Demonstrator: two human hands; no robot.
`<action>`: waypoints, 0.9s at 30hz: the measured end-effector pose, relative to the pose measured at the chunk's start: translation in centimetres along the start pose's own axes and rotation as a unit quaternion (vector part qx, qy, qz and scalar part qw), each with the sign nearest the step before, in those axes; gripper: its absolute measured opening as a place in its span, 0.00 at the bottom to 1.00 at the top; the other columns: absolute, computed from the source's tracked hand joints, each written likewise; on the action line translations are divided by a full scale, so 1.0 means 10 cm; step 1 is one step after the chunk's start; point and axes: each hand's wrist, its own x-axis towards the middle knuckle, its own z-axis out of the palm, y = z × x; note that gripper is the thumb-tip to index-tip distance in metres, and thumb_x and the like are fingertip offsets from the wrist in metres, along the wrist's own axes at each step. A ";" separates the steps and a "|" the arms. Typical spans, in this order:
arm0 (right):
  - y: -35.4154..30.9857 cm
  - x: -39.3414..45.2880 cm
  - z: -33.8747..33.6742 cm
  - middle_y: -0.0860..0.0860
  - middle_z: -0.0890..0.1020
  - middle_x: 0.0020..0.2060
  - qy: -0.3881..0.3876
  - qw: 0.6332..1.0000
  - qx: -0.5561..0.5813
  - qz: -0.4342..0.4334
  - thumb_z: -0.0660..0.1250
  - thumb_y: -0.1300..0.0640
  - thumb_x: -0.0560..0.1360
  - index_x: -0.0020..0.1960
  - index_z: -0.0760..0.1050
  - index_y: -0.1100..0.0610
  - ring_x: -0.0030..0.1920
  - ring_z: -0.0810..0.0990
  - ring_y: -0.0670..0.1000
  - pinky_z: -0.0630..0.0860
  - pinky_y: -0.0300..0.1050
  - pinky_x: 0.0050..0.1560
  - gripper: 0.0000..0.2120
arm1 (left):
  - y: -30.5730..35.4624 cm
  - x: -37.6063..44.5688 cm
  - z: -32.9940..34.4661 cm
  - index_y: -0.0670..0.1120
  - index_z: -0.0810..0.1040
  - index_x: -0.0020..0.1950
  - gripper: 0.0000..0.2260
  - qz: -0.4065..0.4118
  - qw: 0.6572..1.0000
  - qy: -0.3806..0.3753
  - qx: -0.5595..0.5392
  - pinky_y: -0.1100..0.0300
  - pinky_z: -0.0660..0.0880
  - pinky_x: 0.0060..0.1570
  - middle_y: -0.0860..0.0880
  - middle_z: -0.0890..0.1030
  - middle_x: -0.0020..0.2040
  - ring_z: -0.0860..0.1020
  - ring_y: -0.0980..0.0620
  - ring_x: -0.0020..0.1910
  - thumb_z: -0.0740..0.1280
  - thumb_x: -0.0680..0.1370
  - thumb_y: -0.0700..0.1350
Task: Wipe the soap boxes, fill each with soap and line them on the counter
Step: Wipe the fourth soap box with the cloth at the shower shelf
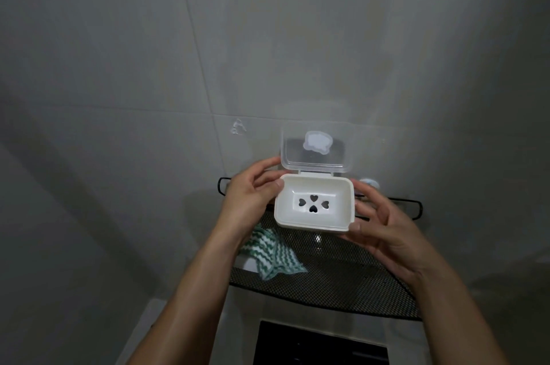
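- Grey wall tiles (119, 37) fill most of the view in front of you; a clear plastic hook (238, 127) is stuck on the wall just left of the lid.
- Your two hands hold the white soap box (315, 204) in the air above the black mesh shelf (342, 275), close to the wall.
- Your left hand (250, 201) grips the left end of the box: the thumb lies on the near left rim and the fingers curl up behind, beside the lid corner.
- Your right hand (384, 227) holds the right end; the thumb presses the near right corner and the fingers bend round the far side.
- The box is open. Its clear lid (315, 146) stands upright at the back, almost against the wall. Inside you see only four heart-shaped holes in the bottom.
- A green and white cloth (268, 254) lies on the left part of the shelf, under your left wrist, and it partly covers something white that I cannot identify.
- The shelf rail (410, 204) shows at both sides of the box; the middle is hidden behind the box and your hands.
- Behind your right fingers a small pale round thing (369, 183) is mostly hidden.
- At the bottom edge a dark rectangle (318, 344) is cut off.
- The lid has a pale cloud-shaped mark; no writing can be read.
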 end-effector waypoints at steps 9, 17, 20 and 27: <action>-0.05 -0.02 0.04 0.62 0.84 0.56 0.082 0.995 -0.017 0.045 0.69 0.66 0.69 0.63 0.76 0.64 0.50 0.86 0.58 0.85 0.54 0.43 0.22 | -0.03 -0.04 -0.11 0.47 0.81 0.59 0.11 -0.008 0.993 -0.007 0.120 0.52 0.78 0.60 0.48 0.86 0.52 0.84 0.52 0.54 0.67 0.79 0.37; -0.06 -0.03 -0.02 0.60 0.86 0.49 0.123 0.992 0.002 0.039 0.69 0.68 0.66 0.54 0.78 0.60 0.45 0.86 0.57 0.83 0.53 0.38 0.17 | -0.32 -0.22 -0.22 0.56 0.73 0.69 0.30 -0.079 0.709 -0.198 0.672 0.51 0.69 0.63 0.50 0.75 0.62 0.71 0.47 0.63 0.76 0.69 0.60; -0.05 -0.03 -0.03 0.59 0.86 0.47 0.117 0.992 -0.003 0.035 0.69 0.68 0.66 0.52 0.78 0.59 0.45 0.86 0.57 0.83 0.54 0.39 0.15 | -0.41 -0.21 -0.23 0.54 0.75 0.68 0.28 -0.090 0.725 -0.178 0.659 0.52 0.71 0.62 0.49 0.75 0.61 0.72 0.46 0.63 0.77 0.69 0.52; -0.03 -0.03 -0.04 0.62 0.85 0.52 0.126 0.991 -0.008 0.031 0.69 0.68 0.66 0.54 0.77 0.59 0.49 0.86 0.59 0.84 0.54 0.39 0.17 | -0.35 -0.16 -0.26 0.47 0.76 0.38 0.06 -0.074 0.821 -0.088 0.560 0.56 0.76 0.41 0.46 0.82 0.43 0.81 0.45 0.46 0.69 0.70 0.37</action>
